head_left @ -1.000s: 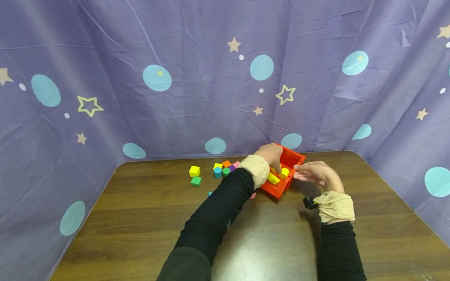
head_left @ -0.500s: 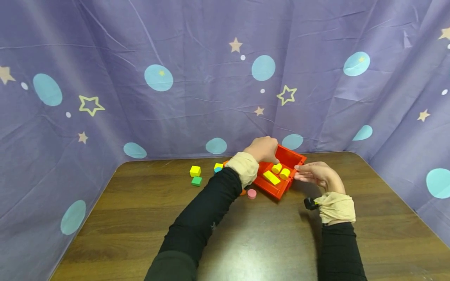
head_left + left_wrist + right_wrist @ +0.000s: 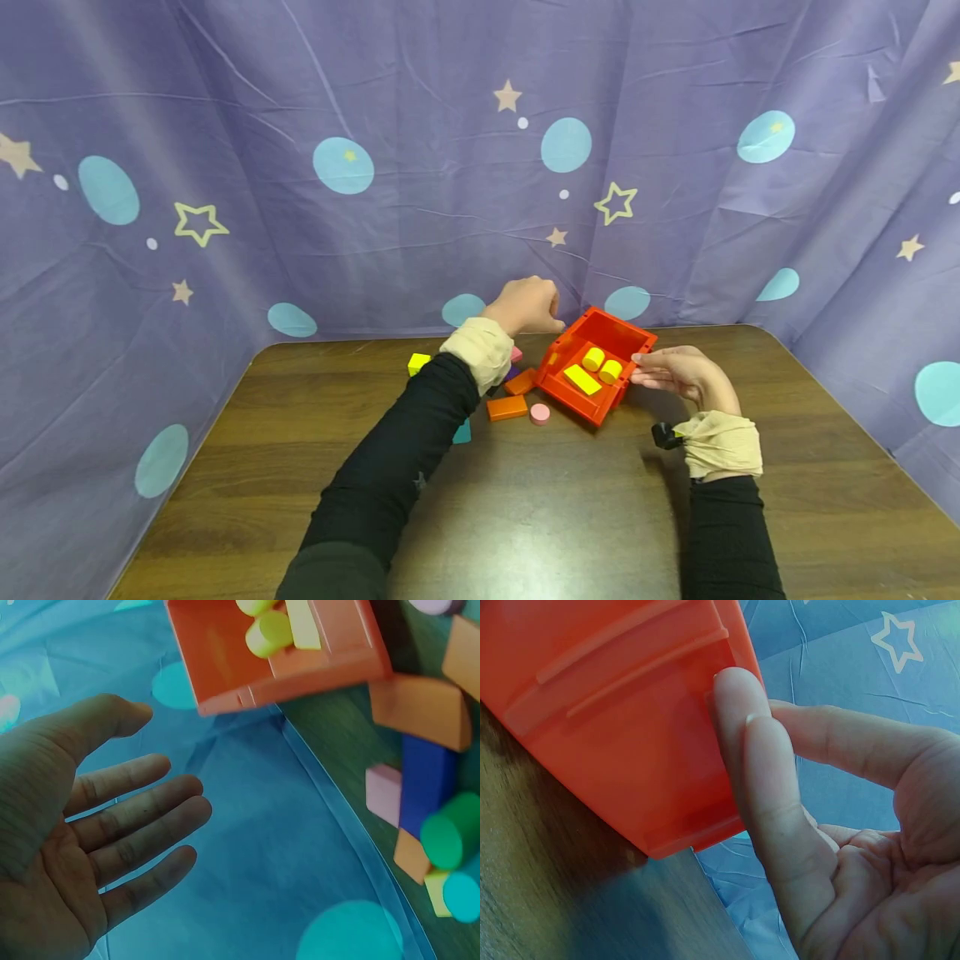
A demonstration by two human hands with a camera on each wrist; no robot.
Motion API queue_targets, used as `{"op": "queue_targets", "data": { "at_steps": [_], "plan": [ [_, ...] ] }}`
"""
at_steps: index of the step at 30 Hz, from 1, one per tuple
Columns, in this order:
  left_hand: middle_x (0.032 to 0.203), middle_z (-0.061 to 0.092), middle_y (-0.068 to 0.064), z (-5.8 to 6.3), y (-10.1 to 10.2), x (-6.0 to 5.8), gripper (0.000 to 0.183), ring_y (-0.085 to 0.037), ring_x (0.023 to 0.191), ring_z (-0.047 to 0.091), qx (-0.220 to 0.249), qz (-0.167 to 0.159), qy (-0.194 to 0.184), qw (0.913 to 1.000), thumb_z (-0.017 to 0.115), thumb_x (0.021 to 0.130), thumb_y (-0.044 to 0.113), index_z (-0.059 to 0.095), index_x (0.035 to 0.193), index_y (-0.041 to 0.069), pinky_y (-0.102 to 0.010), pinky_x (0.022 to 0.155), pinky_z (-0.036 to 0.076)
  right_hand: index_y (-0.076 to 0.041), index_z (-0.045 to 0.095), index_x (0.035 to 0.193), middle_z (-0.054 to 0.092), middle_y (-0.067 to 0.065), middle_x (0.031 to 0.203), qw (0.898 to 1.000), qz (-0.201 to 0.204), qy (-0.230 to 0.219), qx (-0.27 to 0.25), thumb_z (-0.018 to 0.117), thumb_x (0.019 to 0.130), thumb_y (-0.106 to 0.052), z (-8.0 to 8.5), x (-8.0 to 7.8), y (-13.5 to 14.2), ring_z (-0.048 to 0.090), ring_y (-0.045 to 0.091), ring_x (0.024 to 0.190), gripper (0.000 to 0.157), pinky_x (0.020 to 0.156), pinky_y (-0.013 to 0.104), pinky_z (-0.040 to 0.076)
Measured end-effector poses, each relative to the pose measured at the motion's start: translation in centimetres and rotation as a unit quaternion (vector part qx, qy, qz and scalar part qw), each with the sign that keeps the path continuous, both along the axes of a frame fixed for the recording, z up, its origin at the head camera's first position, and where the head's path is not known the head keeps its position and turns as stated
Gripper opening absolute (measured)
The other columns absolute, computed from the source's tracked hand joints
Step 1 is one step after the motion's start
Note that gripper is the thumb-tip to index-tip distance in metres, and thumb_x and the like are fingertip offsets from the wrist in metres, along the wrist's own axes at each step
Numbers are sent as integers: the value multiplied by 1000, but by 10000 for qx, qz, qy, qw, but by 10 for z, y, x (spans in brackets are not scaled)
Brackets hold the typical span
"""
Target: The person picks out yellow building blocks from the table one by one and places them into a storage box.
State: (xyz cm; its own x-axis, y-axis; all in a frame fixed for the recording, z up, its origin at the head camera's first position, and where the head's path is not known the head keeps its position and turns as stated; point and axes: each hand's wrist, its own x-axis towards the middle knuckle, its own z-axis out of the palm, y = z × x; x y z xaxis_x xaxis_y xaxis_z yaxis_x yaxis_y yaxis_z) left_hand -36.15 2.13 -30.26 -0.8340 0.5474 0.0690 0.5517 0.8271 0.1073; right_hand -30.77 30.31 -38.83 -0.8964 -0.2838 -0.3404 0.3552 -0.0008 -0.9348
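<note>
Red bin (image 3: 617,336), pinched at its right side by the right hand (image 3: 681,372), could tip and spill its yellow cylinders (image 3: 593,359) if that pinch slips; left hand (image 3: 522,306), spread, holds nothing.

From where I stand: purple curtain (image 3: 420,108) hangs behind the tabletop (image 3: 300,467) and along both sides, creased, in vertical folds. Print: pale blue spots (image 3: 566,145), white dots (image 3: 522,123), cream stars (image 3: 507,96), others yellow outlines. Tabletop brown, wood-grained, far corners rounded; whitish glare (image 3: 555,525) on its near middle.
</note>
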Motion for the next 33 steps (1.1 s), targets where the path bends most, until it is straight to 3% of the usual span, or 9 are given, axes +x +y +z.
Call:
{"op": "queue_targets", "data": {
  "at_steps": [12, 23, 29, 33],
  "plan": [
    [80, 66, 2, -5, -43, -10, 19, -14, 74, 58, -23, 420, -135, 9990, 71, 91, 30, 71, 82, 13, -33, 69, 50, -4, 71, 94, 77, 4, 86, 10000, -2, -22, -72, 55, 102, -1, 1, 1, 2, 76, 11, 78, 18, 80, 25, 60],
    [116, 74, -5, -16, -75, -15, 30, -23, 107, 68, -148, 822, -217, 9963, 69, 93, 30, 74, 115, 11, -43, 93, 56, -10, 72, 89, 77, 0, 83, 10000, 8, 5, 77, 54, 103, -2, -2, 0, 1, 76, 10, 76, 25, 76, 23, 60],
    [118, 73, -6, -19, -92, -15, 32, -23, 105, 68, -122, 918, -298, 9953, 68, 93, 29, 74, 118, 9, -43, 93, 56, -9, 71, 90, 77, 1, 83, 10000, -22, 41, 73, 55, 103, -2, -1, 0, 2, 76, 10, 76, 22, 76, 23, 60],
    [113, 74, -7, -23, -105, -15, 31, -20, 93, 65, -124, 986, -339, 9945, 67, 92, 26, 74, 116, 7, -41, 88, 56, -9, 71, 91, 77, 1, 83, 9999, 33, 12, 96, 54, 103, -2, -2, 0, 1, 76, 10, 76, 22, 77, 24, 60]
  ]
}}
